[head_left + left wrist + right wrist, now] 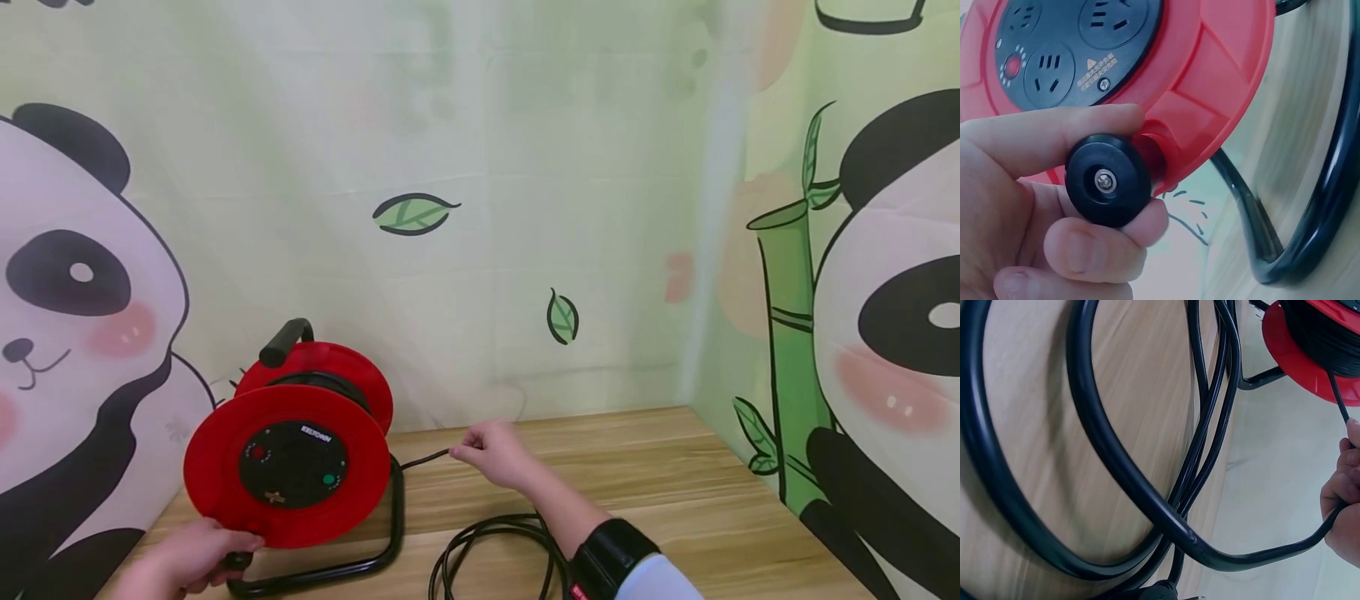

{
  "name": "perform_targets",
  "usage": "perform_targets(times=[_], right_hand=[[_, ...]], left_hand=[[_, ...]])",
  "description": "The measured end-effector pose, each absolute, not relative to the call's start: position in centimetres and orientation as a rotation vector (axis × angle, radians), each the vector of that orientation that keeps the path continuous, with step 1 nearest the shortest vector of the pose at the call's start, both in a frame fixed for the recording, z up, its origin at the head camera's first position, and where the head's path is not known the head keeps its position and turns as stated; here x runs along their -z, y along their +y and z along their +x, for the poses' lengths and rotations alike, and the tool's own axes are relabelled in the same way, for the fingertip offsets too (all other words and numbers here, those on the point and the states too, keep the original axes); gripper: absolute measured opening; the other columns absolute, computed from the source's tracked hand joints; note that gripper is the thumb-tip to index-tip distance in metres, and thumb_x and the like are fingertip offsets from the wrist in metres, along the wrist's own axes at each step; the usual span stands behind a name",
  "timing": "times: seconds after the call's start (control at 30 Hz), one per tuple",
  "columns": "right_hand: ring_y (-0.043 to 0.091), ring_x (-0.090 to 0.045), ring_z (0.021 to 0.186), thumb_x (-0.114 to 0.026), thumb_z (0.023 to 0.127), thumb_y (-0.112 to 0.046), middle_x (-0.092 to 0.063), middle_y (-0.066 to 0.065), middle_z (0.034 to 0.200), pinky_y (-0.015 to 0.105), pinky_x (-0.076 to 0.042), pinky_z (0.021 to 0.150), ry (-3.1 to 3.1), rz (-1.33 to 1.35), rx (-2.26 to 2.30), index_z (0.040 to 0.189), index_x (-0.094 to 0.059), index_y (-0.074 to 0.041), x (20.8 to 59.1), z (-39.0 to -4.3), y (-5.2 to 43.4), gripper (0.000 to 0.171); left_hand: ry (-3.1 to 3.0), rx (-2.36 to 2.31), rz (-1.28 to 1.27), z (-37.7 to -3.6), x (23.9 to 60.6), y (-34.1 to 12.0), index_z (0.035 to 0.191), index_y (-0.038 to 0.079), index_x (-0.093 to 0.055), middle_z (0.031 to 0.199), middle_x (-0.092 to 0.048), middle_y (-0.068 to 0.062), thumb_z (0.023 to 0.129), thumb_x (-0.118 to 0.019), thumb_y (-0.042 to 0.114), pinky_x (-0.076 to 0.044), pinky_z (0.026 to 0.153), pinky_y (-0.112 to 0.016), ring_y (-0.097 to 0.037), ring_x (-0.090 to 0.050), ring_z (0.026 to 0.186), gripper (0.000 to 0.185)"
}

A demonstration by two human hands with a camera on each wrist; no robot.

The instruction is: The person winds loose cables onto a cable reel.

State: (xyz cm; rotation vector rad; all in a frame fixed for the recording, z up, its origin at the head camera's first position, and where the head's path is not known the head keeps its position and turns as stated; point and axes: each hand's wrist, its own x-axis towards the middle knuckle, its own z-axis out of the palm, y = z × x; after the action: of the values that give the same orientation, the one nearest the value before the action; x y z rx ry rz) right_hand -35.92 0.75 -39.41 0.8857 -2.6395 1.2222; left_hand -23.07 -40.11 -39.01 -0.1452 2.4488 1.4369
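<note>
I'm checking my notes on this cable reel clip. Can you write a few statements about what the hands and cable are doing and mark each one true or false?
1. The left hand grips the black crank knob on the red cable reel. True.
2. The right hand lies flat on the wooden table, holding nothing. False: it pinches the black cable between reel and loose loops.
3. Loose cable loops lie on the table near the right forearm. True.
4. The reel lies on its side. False: it stands upright in its black tube frame.
5. The reel's face carries sockets. True.
</note>
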Motion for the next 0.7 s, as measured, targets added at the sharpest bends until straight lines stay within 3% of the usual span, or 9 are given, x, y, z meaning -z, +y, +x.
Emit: perform_targets(times=[0.1, 0.2, 0.5, 0.7], right_hand=[[0.008, -0.046, 0.057, -0.068, 0.099, -0.03, -0.055, -0.007, 0.065, 0.025, -0.039, 0.052, -2.657, 0.878, -1.221, 0.079, -0.067, -0.016, 39.5, -35.7, 0.2, 0.024], [0.008, -0.045, 0.056, -0.067, 0.1, -0.03, -0.053, -0.007, 0.063, 0.025, -0.039, 0.052, -2.667, 0.887, -1.219, 0.079, -0.067, -0.017, 39.5, -35.6, -0.4, 0.025], [0.006, -0.042, 0.051, -0.065, 0.101, -0.019, -0.05, -0.008, 0.058, 0.023, -0.037, 0.05, -2.645, 0.983, -1.174, 0.076, -0.067, -0.015, 39.1, -35.1, -1.8, 0.025], [0.005, -0.047, 0.054, -0.065, 0.101, -0.022, -0.054, -0.009, 0.063, 0.023, -0.041, 0.053, -2.664, 1.022, -1.082, 0.078, -0.068, -0.015, 38.8, -34.8, -3.6, 0.024]], left_hand=[[2.439, -1.498, -0.104, -22.9, 38.8, -40.8, 0.109, -0.005, -0.067, 0.08, -0.065, -0.005, 0.1, -0.059, 0.019, -0.036, 0.058, -0.021, -0.017, -0.049, 0.061, 0.027], [2.493, -1.488, -0.102, -22.7, 38.7, -41.4, 0.112, -0.006, -0.068, 0.078, -0.065, -0.005, 0.101, -0.059, 0.02, -0.038, 0.057, -0.022, -0.017, -0.049, 0.059, 0.03], [2.746, -1.217, -0.285, -22.4, 37.5, -41.7, 0.08, 0.004, -0.072, 0.064, -0.059, -0.006, 0.1, -0.058, 0.032, -0.036, 0.056, -0.025, -0.018, -0.046, 0.056, 0.037], [2.839, -1.079, -0.352, -21.9, 36.5, -42.7, 0.08, 0.004, -0.073, 0.063, -0.058, -0.006, 0.098, -0.058, 0.039, -0.039, 0.058, -0.029, -0.022, -0.048, 0.059, 0.042]])
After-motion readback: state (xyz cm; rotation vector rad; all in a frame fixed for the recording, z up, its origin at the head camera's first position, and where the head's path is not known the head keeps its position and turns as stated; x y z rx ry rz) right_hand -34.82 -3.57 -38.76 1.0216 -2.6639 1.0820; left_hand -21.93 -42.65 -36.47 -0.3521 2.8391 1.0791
